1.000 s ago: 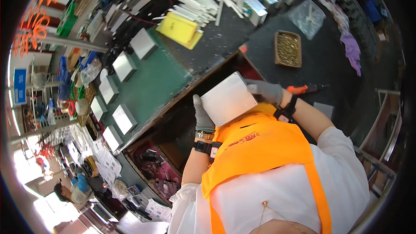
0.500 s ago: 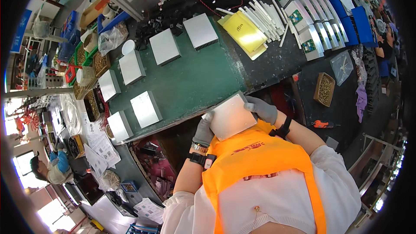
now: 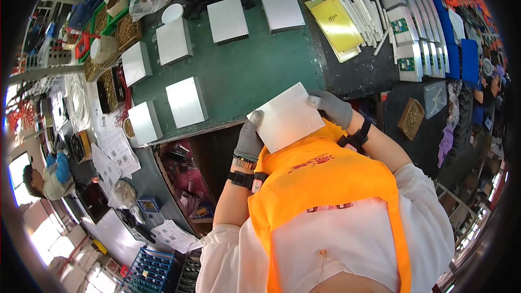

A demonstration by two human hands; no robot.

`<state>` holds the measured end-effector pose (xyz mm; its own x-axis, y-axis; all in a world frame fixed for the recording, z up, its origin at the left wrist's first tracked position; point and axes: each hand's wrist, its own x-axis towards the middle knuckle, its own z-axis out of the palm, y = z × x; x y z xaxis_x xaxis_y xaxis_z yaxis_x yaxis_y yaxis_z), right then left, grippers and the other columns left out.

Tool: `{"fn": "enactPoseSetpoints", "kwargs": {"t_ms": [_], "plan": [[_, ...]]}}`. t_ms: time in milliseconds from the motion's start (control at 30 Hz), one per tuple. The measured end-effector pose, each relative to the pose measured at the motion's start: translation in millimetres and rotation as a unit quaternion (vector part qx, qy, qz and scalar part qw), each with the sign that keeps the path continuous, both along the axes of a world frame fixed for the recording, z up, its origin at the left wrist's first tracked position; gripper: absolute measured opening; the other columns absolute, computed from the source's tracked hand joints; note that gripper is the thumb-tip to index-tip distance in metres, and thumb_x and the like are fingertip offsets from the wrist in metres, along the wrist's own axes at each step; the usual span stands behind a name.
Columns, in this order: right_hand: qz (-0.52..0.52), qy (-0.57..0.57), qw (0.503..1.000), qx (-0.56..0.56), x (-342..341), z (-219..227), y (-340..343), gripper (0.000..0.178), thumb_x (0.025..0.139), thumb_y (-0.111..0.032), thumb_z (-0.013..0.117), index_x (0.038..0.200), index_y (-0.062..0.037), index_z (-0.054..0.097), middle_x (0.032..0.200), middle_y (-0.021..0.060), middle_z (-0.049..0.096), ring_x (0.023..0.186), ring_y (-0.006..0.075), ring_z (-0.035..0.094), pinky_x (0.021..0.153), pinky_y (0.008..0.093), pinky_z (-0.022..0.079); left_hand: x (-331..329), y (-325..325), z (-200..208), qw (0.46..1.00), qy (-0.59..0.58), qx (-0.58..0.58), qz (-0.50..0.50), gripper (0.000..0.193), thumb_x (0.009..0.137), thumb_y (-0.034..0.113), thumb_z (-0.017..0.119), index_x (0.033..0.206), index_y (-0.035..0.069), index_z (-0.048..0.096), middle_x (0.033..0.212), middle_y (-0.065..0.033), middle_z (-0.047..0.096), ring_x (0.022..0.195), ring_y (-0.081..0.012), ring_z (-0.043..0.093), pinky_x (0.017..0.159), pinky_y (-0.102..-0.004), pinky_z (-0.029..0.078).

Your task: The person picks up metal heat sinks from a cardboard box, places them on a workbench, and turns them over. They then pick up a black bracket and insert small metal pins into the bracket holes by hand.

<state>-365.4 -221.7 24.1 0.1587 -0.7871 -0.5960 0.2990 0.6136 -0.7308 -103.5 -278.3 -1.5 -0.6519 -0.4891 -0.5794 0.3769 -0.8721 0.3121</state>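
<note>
Both of my hands, in grey gloves, hold a flat silver heat sink (image 3: 287, 118) with small holes near its corners, tilted over my orange apron at the bench's near edge. My left hand (image 3: 249, 137) grips its left end, thumb on the upper face. At the upper right corner, my right hand (image 3: 333, 108) is closed round the edge, its thumb on top as well. The underside of the piece is hidden. Several similar heat sinks stand on the green mat (image 3: 239, 81) beyond, among them a near one (image 3: 185, 103) and a far one (image 3: 281, 8) with fins showing.
Yellow sheets (image 3: 334, 24) and white tubes (image 3: 366, 19) lie at the far right. Beside them stand stacked silver housings with green circuit boards (image 3: 406, 64). A box of brass-coloured fasteners (image 3: 411, 119) is at right. Parts bins (image 3: 127, 30) and papers (image 3: 116, 154) are on the left.
My hands have lifted the heat sink slightly, and its face now shows more fully. The whole view has shifted, so the bench things sit higher in the picture.
</note>
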Motion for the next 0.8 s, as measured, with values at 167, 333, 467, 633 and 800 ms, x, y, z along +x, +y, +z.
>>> {"fn": "enactPoseSetpoints", "kwargs": {"t_ms": [167,333,467,633,800], "plan": [[0.021,0.002,1.0,-0.013,8.5,3.6,-8.7,0.063,0.087,-0.049,0.065,0.124,0.0001,0.055,0.094,0.004,0.06,0.075,0.009,0.056,0.064,0.0238,0.046,10.1,-0.9,-1.0,0.996,-0.058,0.002,0.068,0.063,0.084,0.038,0.074,0.131,0.004,0.05,0.126,-0.0089,0.058,0.117,-0.0245,0.055,0.101,-0.04,0.046],[0.085,0.043,0.995,-0.039,0.4,14.0,-15.9,0.061,0.085,-0.045,0.069,0.124,-0.001,0.053,0.093,0.0033,0.058,0.074,0.0095,0.056,0.063,0.0236,0.046,8.6,9.4,3.0,0.998,-0.025,0.012,0.06,0.068,0.083,0.044,0.074,0.132,0.003,0.05,0.13,-0.0096,0.056,0.122,-0.0246,0.05,0.108,-0.0402,0.038],[0.075,0.023,0.997,-0.027,4.4,22.1,-19.9,0.069,0.083,-0.044,0.071,0.131,0.0007,0.048,0.105,0.0071,0.061,0.089,0.0134,0.06,0.077,0.0265,0.05,7.9,3.4,-0.2,0.998,-0.04,-0.008,0.049,0.059,0.085,0.034,0.074,0.13,0.004,0.052,0.128,-0.0085,0.057,0.117,-0.0244,0.056,0.101,-0.0411,0.046],[0.042,0.008,0.999,-0.012,-7.3,25.9,-30.0,0.074,0.084,-0.044,0.07,0.136,0.0027,0.045,0.118,0.0112,0.06,0.104,0.0165,0.058,0.09,0.029,0.048,-7.6,-2.3,14.1,0.999,-0.014,-0.021,0.032,0.072,0.077,0.04,0.079,0.131,0.002,0.05,0.13,-0.0114,0.056,0.119,-0.0256,0.055,0.102,-0.0409,0.046],[0.009,0.091,0.996,-0.02,-15.9,19.6,-30.3,0.068,0.087,-0.046,0.066,0.129,0.0056,0.052,0.113,0.0119,0.062,0.099,0.0146,0.059,0.086,0.028,0.048,-21.2,-9.1,13.5,0.998,-0.024,-0.034,0.041,0.079,0.075,0.043,0.08,0.133,0.001,0.048,0.13,-0.0121,0.055,0.118,-0.0258,0.055,0.102,-0.0402,0.046]]}}
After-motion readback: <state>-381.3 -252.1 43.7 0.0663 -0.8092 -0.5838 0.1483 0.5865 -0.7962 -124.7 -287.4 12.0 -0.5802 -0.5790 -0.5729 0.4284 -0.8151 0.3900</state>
